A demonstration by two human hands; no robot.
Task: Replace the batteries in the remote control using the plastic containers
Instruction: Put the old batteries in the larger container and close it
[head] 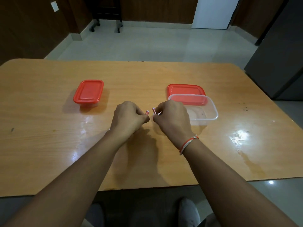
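toward the left of the wooden surface (49, 145) sits a closed container (88, 93), its red lid on and contents hidden. near the middle, the left hand (127, 117) pinches a small red battery (147, 113), mostly covered by fingers. just beside it, the right hand (172, 117) pinches another battery (154, 110), only its end showing. right of them stands an open clear container (205, 112), partly overlapping a loose red lid (186, 92) behind it.

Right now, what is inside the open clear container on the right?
The open clear container looks empty: through its walls only the table shows. Its near-left corner is covered by the right hand, so that part cannot be checked. Its red lid lies behind, partly under it.
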